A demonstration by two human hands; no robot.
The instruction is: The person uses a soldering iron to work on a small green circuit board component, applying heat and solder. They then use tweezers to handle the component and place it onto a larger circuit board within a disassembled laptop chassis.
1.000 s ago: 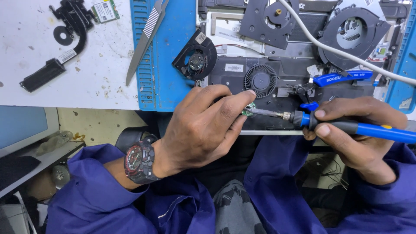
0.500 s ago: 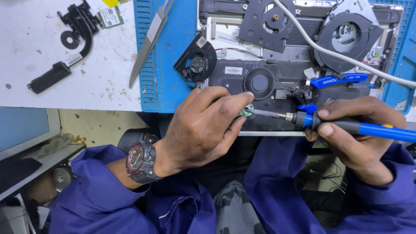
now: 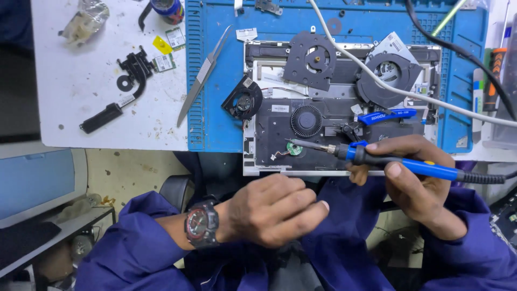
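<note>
We hold the blue-handled soldering iron [image 3: 401, 164] in our right hand [image 3: 414, 178], fingers closed around the grip like a pen, so the tip can be steered finely. The tip rests at a small round green part [image 3: 293, 149] lying on the dark base of the opened laptop [image 3: 334, 132], just below the built-in fan [image 3: 306, 120]. Our left hand [image 3: 277, 210] is drawn back toward the body, off the counter [image 3: 107, 124], loosely curled with thumb and forefinger pressed together; we cannot tell whether anything is pinched between them. The laptop sits on a blue work mat [image 3: 215, 129], which presumably protects the counter from heat. Two loose fans [image 3: 315, 59] lie across the upper chassis and a third small fan [image 3: 243, 102] sits at its left edge. Blue-handled cutters [image 3: 385, 116] rest just above the iron, within easy reach. Tweezers [image 3: 202, 78] lie on the mat's left edge.
</note>
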